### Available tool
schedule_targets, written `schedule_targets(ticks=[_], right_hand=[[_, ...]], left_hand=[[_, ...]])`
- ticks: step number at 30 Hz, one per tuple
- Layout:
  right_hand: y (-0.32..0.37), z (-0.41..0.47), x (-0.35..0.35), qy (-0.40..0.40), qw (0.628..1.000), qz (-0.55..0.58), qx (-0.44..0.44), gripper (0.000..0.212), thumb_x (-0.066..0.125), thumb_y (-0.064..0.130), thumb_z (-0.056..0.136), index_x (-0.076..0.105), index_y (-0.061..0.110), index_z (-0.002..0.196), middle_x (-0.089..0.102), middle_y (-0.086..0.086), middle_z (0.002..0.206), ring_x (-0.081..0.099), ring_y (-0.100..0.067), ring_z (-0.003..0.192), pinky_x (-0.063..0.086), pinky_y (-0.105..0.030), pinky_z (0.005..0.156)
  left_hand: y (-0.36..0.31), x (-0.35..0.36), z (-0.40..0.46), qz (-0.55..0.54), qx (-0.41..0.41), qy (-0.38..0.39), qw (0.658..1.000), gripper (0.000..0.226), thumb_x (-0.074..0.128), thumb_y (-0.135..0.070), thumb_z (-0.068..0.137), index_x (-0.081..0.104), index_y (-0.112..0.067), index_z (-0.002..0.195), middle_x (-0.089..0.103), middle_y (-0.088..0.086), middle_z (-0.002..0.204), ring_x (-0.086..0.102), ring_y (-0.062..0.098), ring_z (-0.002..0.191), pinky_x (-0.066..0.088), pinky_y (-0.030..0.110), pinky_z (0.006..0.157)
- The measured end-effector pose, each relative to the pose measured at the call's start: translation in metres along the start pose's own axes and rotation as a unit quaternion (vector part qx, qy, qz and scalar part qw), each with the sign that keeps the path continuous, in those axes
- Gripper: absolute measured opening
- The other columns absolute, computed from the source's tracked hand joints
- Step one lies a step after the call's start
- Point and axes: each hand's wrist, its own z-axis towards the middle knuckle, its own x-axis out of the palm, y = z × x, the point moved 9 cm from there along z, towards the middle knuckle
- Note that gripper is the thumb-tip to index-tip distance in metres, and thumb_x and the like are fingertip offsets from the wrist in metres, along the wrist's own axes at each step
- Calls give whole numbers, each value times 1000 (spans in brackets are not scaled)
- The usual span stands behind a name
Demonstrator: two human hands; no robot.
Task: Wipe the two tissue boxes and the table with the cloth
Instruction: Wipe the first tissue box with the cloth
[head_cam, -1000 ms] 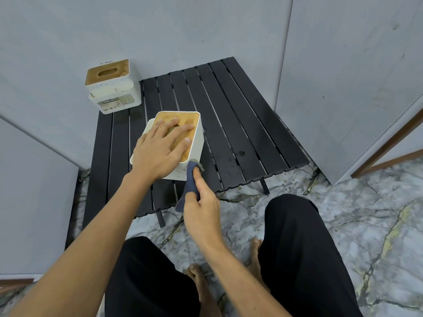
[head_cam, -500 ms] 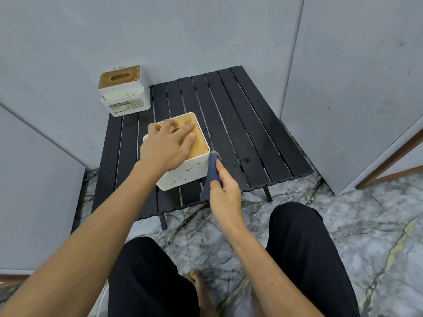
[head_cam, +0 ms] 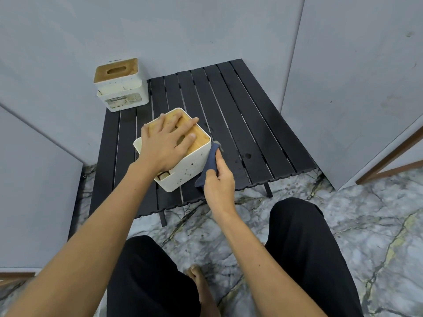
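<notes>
at about ten o'clock, the far tissue box [head_cam: 120, 84] is standing in the far left corner of the black slatted desk [head_cam: 240, 124], close against the grey wall [head_cam: 160, 30], its wooden lid with the oval slot facing up. moving rightward, the left hand [head_cam: 166, 141] is lying flat with fingers spread over the wooden top of the near tissue box [head_cam: 180, 163], which is sitting turned at an angle near the desk's front edge, around the middle of the view; its white side is showing dark specks. at the box's three o'clock side, the dark blue cloth [head_cam: 209, 164] is pressing against the box's right-hand wall, with its upper end reaching the top corner. the right hand [head_cam: 218, 183] is pinching the cloth between thumb and curled fingers, sitting just at the box's four o'clock. further right, the desk slats are showing a small dark hole, and a grey panel [head_cam: 354, 88] is rising at two o'clock. at six o'clock, black-trousered knees [head_cam: 302, 248] and a bare foot [head_cam: 199, 282] are resting over the marbled floor [head_cam: 377, 225].
</notes>
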Motion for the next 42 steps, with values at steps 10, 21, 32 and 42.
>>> schedule_targets(ticks=[10,21,32,42], right_hand=[[6,-22,36,-4,999,12,-49,63,38,13,94,30,40,150,53,2,143,55,-24,122,47,-44,105],[-25,-2,21,-1,1000,-16,25,58,40,11,100,31,34,152,62,2,120,58,-10,76,48,-25,66],[-1,9,9,-14,1000,-17,-19,61,39,11,97,33,41,150,66,-2,117,58,-12,81,50,-26,69],[-5,-11,13,36,999,-28,2,55,40,10,99,41,37,147,65,2,106,57,-8,72,44,-20,57]], left_hand=[[1,1,4,-11,-43,-17,999,57,14,-67,92,22,-62,149,18,-13,167,8,29,155,2,66,116],[1,-1,4,-17,-47,-25,998,55,16,-68,93,25,-63,147,18,-11,167,8,28,155,1,66,117],[2,0,5,-18,-42,-29,999,51,19,-66,95,25,-65,146,19,-12,167,10,28,155,1,67,116],[3,1,4,-21,-48,-26,998,54,18,-68,93,25,-65,146,18,-12,167,8,27,155,1,65,116]])
